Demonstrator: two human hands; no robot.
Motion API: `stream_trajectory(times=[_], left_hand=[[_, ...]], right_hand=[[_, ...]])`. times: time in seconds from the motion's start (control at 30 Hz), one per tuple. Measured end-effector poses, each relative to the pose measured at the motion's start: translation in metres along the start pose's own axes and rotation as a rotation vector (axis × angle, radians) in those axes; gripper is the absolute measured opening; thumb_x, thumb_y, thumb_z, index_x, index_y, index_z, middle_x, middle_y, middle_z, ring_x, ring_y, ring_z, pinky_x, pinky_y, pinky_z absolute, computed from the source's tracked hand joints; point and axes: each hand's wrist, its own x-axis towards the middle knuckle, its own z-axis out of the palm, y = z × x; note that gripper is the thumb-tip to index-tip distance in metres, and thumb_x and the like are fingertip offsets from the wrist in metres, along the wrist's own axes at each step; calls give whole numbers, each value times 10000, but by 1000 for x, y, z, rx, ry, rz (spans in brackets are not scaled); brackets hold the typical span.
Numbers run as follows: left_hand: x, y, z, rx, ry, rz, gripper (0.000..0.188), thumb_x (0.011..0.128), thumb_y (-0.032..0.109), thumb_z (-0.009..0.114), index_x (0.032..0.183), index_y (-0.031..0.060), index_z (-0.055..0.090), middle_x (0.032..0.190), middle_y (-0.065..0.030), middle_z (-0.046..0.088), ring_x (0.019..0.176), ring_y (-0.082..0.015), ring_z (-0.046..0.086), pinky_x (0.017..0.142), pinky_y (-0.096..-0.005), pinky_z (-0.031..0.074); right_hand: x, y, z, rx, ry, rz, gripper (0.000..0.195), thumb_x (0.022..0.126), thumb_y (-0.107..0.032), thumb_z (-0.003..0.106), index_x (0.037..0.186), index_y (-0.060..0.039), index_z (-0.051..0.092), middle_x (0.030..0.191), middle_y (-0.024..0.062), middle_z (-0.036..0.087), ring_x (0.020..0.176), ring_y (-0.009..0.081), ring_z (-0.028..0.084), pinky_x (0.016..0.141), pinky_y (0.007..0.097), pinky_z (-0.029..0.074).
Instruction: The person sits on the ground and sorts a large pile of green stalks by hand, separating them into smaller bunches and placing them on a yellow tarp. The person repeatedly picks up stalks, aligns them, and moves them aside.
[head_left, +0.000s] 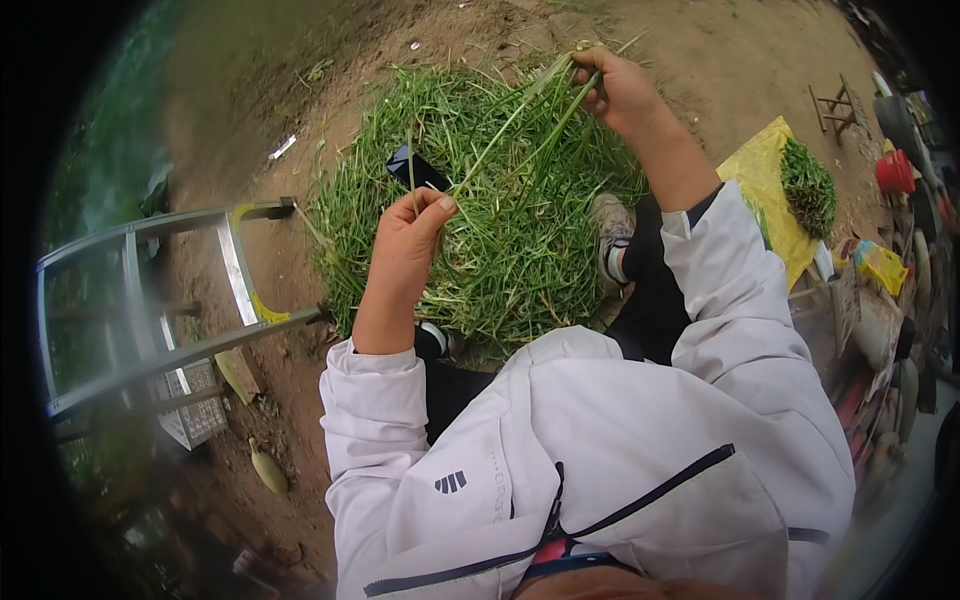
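Note:
A broad heap of green leafy stalks (517, 262) covers the ground between my feet. My left hand (420, 225) pinches a thin pale stalk (412, 169) between thumb and forefinger above the near left part of the heap. Farther out and to the right, my right hand (611, 86) is closed around the ends of several long stalks (555, 82), whose lengths slant down toward my left hand. Partly behind the stalks, a black phone-like object (420, 169) lies on the heap, close to my left hand.
An aluminium ladder (240, 262) with yellow braces reaches the heap's left side. Pale green gourds (268, 466) lie on the soil. At right are a yellow sheet (772, 180), a green bundle (808, 187), a small wooden stool (838, 109) and a red bucket (895, 172).

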Motion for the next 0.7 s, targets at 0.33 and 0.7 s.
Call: stream_trajectory(times=[0.33, 0.7], left_hand=[[-9, 6, -6, -169, -139, -79, 180, 857, 49, 552, 1036, 61, 572, 804, -3, 581, 470, -4, 356, 393, -135, 253], [6, -13, 22, 81, -66, 94, 188, 938, 228, 577, 980, 53, 630, 603, 109, 398, 484, 2, 281, 439, -182, 200]], right_hand=[[8, -5, -18, -65, -106, 60, 145, 894, -194, 589, 834, -62, 583, 737, 19, 598, 539, 60, 487, 372, 177, 321], [-25, 18, 32, -398, -330, 115, 303, 944, -344, 538, 1029, -73, 642, 727, -37, 557, 521, 39, 516, 394, 158, 336]])
